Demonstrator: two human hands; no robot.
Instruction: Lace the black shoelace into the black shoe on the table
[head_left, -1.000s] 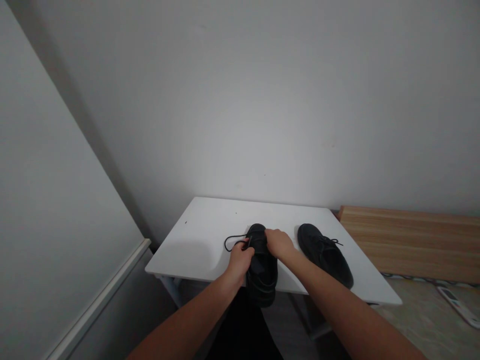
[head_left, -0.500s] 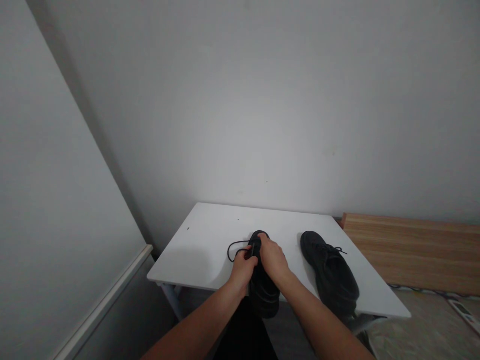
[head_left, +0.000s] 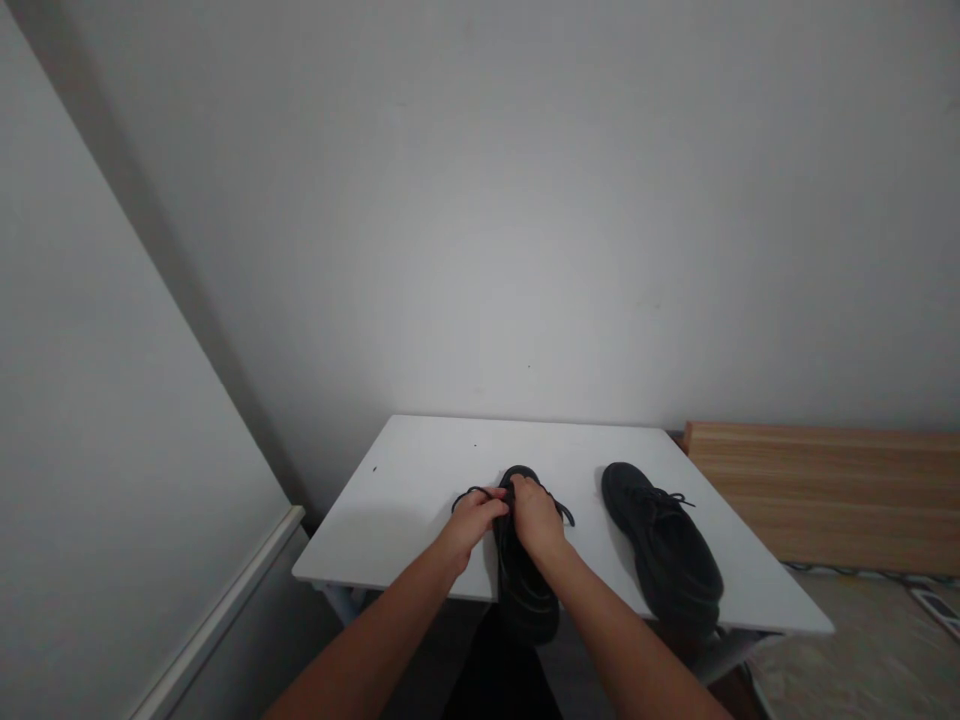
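- where is the black shoe [head_left: 525, 590], and how are the fingers?
- it is on the white table [head_left: 420, 470], heel over the near edge. the left hand [head_left: 480, 512] seems to pinch the lace [head_left: 564, 508]; for the right hand [head_left: 535, 510], i cannot tell.
- then better keep it steady, tightening evenly.

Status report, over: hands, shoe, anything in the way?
Left hand and right hand at laces of black shoe; grip unclear. Heel overhangs near edge of white table. Second shoe to the right, apart from both hands; no obstruction seen.
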